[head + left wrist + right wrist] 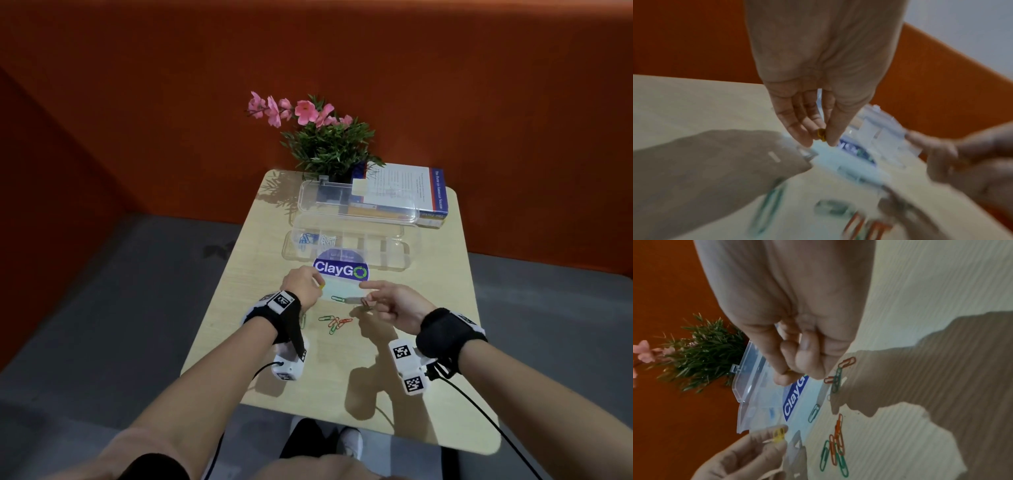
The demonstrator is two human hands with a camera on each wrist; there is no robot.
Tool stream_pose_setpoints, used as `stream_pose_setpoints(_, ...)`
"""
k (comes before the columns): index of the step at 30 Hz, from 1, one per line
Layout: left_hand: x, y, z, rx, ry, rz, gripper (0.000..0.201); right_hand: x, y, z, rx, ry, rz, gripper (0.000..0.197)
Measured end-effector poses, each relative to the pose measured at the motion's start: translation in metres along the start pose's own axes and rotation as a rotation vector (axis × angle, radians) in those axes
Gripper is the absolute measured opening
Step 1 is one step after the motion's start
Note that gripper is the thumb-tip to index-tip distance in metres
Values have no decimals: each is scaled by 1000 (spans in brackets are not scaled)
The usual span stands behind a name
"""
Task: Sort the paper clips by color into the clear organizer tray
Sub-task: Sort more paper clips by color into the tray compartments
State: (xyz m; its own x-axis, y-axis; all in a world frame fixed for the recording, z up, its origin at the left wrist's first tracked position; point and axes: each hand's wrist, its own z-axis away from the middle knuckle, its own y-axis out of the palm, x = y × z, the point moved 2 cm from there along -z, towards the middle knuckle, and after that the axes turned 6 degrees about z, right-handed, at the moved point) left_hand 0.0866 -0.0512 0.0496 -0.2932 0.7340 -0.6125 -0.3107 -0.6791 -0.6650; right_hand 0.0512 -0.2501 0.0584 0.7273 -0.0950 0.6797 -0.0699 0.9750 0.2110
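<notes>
I have the left hand (303, 284) pinching a yellow paper clip (778, 434) just short of the clear organizer tray (346, 248), ready, I judge, for an empty compartment beside the blue clips (304, 238). My right hand (397, 303) has curled fingers; the head view suggests a reddish clip in its grip, while its wrist view hides it, so I cannot tell. Green and orange clips (335, 323) lie loose on the worktop (428, 394).

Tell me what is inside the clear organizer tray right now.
In the clear organizer tray, blue paper clips fill the leftmost compartment and pale ones its neighbour. The rest look empty, though glare obscures them.
</notes>
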Motion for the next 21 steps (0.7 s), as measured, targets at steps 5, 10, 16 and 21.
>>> stream_pose_setpoints(5,-46,-20,-14,64,1,413,18,1,-6,5,-54,63,-98,16)
stream_pose_setpoints(10,-77,-24,-41,10,-52,626,13,-1,-20,6,-115,53,-73,20)
stream_pose_setpoints(16,-91,-15,-65,65,-142,615,21,1,-30,11,-119,97,-81,23)
stream_pose_setpoints(21,-96,-11,-77,91,-175,590,29,11,-28,14,-72,100,-133,20)
